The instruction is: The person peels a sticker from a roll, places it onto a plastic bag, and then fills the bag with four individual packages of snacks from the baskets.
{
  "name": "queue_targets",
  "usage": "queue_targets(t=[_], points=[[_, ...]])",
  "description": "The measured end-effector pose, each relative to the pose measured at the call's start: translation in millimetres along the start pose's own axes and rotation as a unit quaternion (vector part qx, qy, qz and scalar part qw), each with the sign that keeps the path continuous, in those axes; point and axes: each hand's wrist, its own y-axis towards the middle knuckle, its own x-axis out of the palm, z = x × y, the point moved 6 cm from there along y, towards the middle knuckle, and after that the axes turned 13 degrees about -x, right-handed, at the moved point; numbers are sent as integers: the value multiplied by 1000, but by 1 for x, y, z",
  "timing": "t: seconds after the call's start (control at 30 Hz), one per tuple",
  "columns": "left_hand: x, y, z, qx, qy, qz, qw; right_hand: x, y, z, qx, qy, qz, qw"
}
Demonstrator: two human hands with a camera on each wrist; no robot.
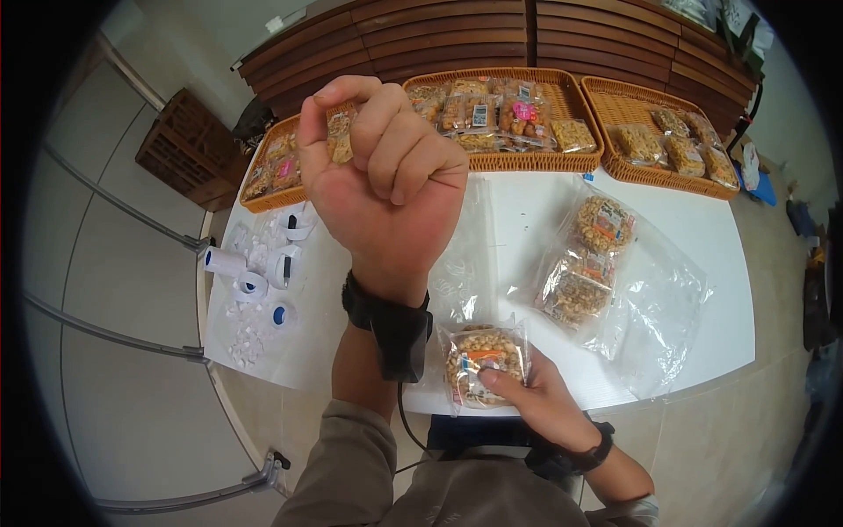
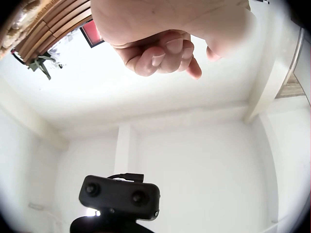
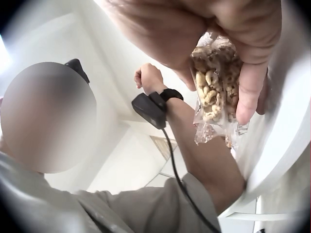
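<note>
The right hand (image 1: 551, 401) grips the bagged snack (image 1: 479, 354) at the near edge of the table (image 1: 720, 281) — light, even thumb pressure would best avoid crushing it — while the raised left hand (image 1: 382, 184), loosely curled, holds nothing visible.

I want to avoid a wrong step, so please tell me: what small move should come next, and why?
Probably lower the left hand to the free left side of the snack pack: that hand is raised and seems empty, while the right hand alone holds the pack near the table's front edge.
</note>
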Motion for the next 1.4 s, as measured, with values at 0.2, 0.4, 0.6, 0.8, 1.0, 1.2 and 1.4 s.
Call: queue_targets(t=[0.2,0.4,0.6,0.8,1.0,1.2,1.4], points=[[10,2,9,26,29,29,999,-7,4,9,13,-1,-5,1000],[36,-2,31,10,153,57,987,-4,4,9,17,29,-2,999],[-21,-19,12,-163,456,243,841,-12,-7,20,-37,34,19,999],[-52,-27,-51,-244,890,75,378,-49,-70,-58,-151,-73,78,983],[-76,-37,-97,-347,871,-86,338,-155,-166,-101,-264,-177,384,867],[-97,-21,-106,-339,862,-155,345,-192,-178,-114,-251,-101,458,847],[-110,-6,-78,-288,909,-74,292,-188,-167,-93,-172,-81,424,885]])
